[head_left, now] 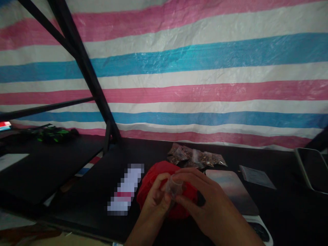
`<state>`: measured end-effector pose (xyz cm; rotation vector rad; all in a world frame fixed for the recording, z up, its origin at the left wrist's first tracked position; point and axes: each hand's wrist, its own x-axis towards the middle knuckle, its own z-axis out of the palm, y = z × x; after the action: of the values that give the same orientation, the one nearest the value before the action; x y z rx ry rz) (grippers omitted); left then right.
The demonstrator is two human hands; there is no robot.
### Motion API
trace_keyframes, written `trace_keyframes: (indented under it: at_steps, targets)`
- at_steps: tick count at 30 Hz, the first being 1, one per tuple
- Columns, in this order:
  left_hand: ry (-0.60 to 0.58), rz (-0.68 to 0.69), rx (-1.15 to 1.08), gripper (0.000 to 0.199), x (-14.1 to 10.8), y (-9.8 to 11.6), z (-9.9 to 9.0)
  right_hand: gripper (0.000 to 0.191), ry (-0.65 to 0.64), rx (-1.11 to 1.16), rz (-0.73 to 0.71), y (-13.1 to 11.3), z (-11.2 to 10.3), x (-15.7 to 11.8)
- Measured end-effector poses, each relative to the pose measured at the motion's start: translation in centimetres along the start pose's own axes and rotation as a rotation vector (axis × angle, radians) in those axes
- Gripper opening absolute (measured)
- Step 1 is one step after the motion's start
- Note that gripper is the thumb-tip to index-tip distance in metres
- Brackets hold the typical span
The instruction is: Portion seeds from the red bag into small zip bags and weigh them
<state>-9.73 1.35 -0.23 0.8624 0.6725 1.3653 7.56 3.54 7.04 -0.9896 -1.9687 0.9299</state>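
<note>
Both of my hands meet low in the middle of the head view, above a black table (pixel 84 191). My left hand (pixel 155 200) and my right hand (pixel 205 201) together pinch a small clear plastic bag or cup (pixel 174 187) between their fingertips. Right under the hands lies a red bag (pixel 153 181) with a rounded, bulging shape. What the clear item contains I cannot make out.
Several small clear packets of brown bits (pixel 194 156) lie behind the red bag. A flat scale (pixel 230 191) sits to the right, with an empty clear bag (pixel 257 177) and a dark tray (pixel 311 169) beyond. A pixelated white label (pixel 126 193) lies left. Black frame bars (pixel 84 68) rise at left.
</note>
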Motion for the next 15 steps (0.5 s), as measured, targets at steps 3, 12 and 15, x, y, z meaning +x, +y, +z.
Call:
trace_keyframes:
  at_steps: [3,12,15]
  targets:
    - [-0.023,0.012,0.035,0.05,0.3,-0.5,-0.4,0.037,0.0,0.032,0.012,-0.1,-0.4,0.0]
    - [0.311,0.143,0.204,0.044,-2.0,2.2,0.6,0.02,0.241,0.301,0.143,1.1,-0.9,1.0]
    - [0.691,0.243,0.301,0.046,-4.5,1.5,1.8,0.022,0.036,0.076,0.169,2.1,0.8,1.5]
